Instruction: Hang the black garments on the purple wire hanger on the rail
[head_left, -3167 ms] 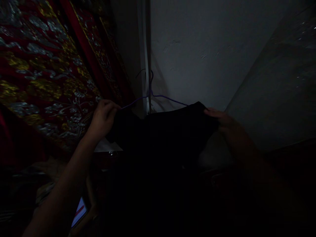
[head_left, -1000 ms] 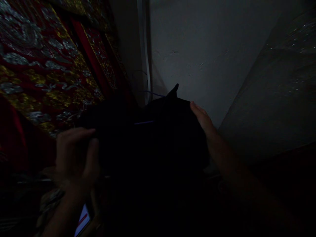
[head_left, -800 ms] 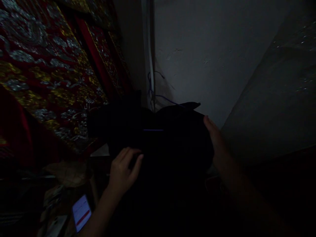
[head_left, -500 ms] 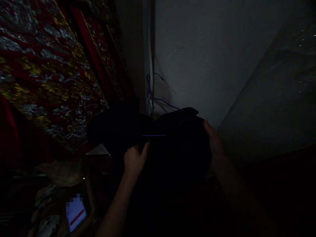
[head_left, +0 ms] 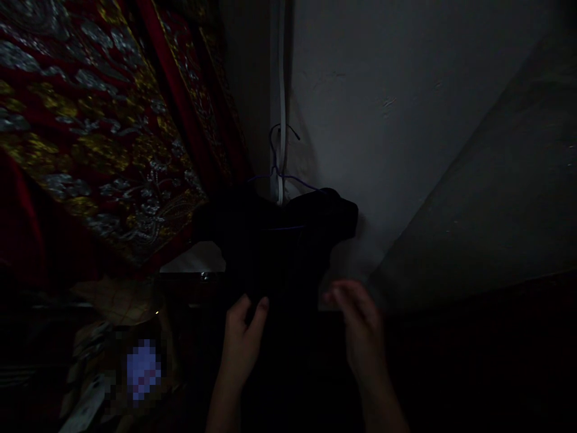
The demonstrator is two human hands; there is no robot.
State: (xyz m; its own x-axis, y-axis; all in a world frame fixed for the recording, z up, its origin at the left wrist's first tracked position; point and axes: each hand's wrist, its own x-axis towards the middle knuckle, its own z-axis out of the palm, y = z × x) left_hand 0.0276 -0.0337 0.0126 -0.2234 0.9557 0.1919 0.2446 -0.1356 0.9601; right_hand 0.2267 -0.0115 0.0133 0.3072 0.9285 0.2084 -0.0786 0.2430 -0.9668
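A black short-sleeved garment (head_left: 270,264) hangs on a thin purple wire hanger (head_left: 303,181) against the wall; its lower part merges into the dark. My left hand (head_left: 243,331) is at the front of the garment below the chest, thumb and forefinger apart, the other fingers partly hidden. Beside the garment's right edge is my right hand (head_left: 358,319), its fingers loosely bent and pointing left with nothing seen in them. It looks slightly blurred. Whether the left fingertips touch the cloth is hard to see.
Red cloth with gold and silver embroidery (head_left: 90,120) hangs at the left. A pale cable (head_left: 282,90) runs down the grey wall (head_left: 383,120). At lower left, a lit, pixelated screen (head_left: 143,370) lies among dim items. The lower right is very dark.
My right hand has left the garment's right sleeve and moved down and inward. My left hand has slid lower. The garment's sleeves now hang narrower, and the view has shifted slightly.
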